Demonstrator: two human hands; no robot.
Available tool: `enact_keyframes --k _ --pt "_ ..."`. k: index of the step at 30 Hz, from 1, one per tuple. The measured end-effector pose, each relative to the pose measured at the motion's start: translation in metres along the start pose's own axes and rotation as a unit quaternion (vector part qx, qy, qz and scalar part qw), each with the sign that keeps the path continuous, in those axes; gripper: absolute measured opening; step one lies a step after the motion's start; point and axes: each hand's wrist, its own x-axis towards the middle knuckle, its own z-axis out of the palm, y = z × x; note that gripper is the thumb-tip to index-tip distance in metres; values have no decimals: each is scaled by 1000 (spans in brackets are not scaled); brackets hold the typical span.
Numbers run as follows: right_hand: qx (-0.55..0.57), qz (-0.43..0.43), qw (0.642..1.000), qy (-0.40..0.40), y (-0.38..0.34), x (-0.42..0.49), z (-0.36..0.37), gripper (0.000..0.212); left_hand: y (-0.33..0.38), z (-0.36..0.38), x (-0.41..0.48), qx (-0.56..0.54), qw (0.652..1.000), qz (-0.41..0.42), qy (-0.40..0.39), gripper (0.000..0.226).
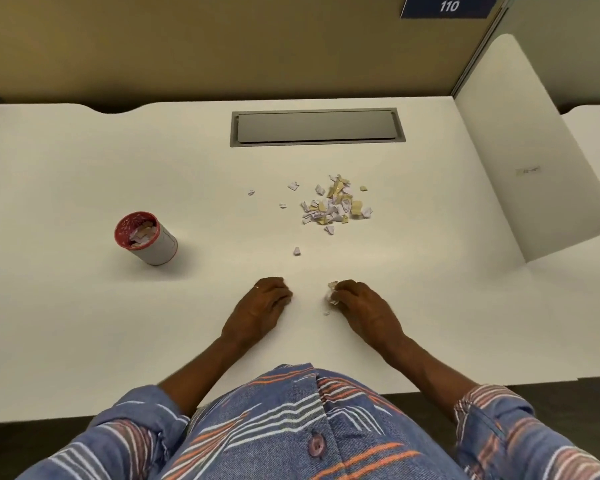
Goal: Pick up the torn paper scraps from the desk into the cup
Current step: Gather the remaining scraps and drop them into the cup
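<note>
A heap of torn white and tan paper scraps (336,204) lies on the white desk (118,323) right of centre, with a few strays to its left and one scrap (296,251) nearer me. The paper cup (146,241), red inside with a white wall, stands at the left and holds scraps. My right hand (359,303) rests on the desk near the front, its fingers curled on a few scraps (332,294); one small scrap (326,312) lies just beside it. My left hand (269,299) rests next to it, fingers curled, nothing visible in it.
A grey cable-tray lid (317,127) is set into the desk at the back. A tan partition (222,46) rises behind it, and a white divider panel (534,150) stands along the right side. My patterned shirt fills the bottom of the view.
</note>
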Motion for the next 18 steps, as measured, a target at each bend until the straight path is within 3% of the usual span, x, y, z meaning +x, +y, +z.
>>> enact_keyframes --k 2,5,7,10,14,18 --pt "26 -3 1000 8 1 -3 -2 26 -7 -8 -6 -2 999 6 34 18" --pt "95 34 995 -4 8 -6 -3 51 -13 -15 -12 -11 997 -43 56 33" --pt "131 48 990 -5 11 -7 1 72 -10 -16 -17 21 993 -105 44 51" --pt "88 50 995 -15 5 -7 13 90 -2 -12 -18 102 984 -146 2 59" --pt "34 2 999 -22 -14 -3 31 57 7 -8 -13 44 987 -156 -1 45" --pt "6 -44 999 31 -22 -8 33 33 8 -12 -16 17 991 -132 3 33"
